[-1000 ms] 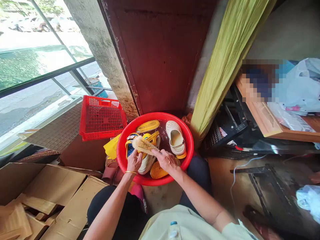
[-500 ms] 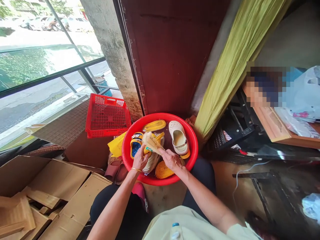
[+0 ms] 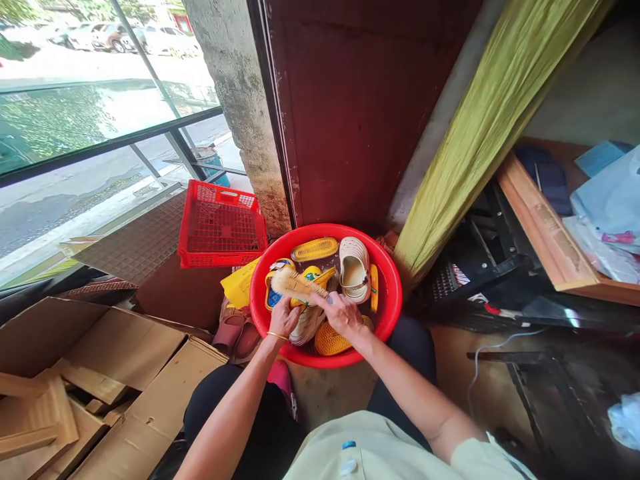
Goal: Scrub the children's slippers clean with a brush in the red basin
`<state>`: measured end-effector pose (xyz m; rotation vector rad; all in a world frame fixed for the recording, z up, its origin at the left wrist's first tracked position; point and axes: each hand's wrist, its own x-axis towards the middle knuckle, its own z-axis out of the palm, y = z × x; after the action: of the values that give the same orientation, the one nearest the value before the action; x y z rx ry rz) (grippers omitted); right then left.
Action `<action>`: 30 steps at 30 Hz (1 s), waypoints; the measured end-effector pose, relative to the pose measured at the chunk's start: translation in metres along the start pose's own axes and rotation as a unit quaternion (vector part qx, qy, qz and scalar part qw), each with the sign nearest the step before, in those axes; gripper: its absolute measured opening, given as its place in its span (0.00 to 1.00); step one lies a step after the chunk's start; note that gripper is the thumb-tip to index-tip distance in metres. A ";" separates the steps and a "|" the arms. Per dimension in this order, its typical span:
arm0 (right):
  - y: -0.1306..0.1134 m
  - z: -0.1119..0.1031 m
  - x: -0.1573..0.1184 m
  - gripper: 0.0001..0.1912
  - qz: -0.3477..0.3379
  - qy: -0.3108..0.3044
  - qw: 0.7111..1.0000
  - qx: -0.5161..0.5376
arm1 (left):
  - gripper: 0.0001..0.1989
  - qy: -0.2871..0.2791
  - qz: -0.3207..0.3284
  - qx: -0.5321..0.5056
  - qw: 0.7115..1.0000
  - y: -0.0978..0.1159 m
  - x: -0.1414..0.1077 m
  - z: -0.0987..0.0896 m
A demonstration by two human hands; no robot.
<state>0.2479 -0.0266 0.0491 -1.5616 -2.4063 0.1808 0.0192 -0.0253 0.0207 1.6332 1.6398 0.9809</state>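
My right hand [image 3: 345, 315] grips the handle of a scrub brush [image 3: 300, 287] with pale bristles, held across a yellow sandal [image 3: 313, 273]. My left hand [image 3: 284, 319] is closed on the near side of that sandal, partly under the brush. Both hands are over a red basin [image 3: 397, 297] of dark water and footwear. Inside it sit a white clog [image 3: 354, 272] at the right, a yellow slipper [image 3: 315, 249] at the back and another yellow slipper [image 3: 330, 341] in front. A blue-and-yellow slide [image 3: 273, 298] lies at the left, and a whitish shoe [image 3: 305, 327] is below my hands.
Behind the basin at left stands a red plastic crate [image 3: 223, 227]. A cardboard box [image 3: 130, 373] with wooden pieces is at my left, beside pink shoes [image 3: 237, 337]. A dark red door [image 3: 360, 113] and a yellow-green curtain [image 3: 465, 147] rise behind; a wooden table [image 3: 555, 247] is at right.
The brush has shifted left and swung flatter across the sandal, with my right hand following. The view has turned slightly, so the scene sits a little further right.
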 end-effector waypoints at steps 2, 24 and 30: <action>0.014 -0.002 0.003 0.31 0.061 0.017 0.998 -0.002 | 0.25 -0.002 0.016 -0.022 1.000 0.000 -0.001 -0.002; -0.014 0.008 -0.021 0.27 0.002 0.022 0.999 0.045 | 0.18 -0.006 -0.315 -0.438 0.842 0.023 0.004 -0.008; 0.008 0.001 -0.014 0.26 0.113 0.013 0.993 0.013 | 0.18 0.008 -0.339 -0.437 0.833 0.020 0.004 -0.019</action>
<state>0.2596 -0.0360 0.0439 -1.8105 -2.1936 0.2334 0.0132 -0.0235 0.0479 0.3795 1.2886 1.0935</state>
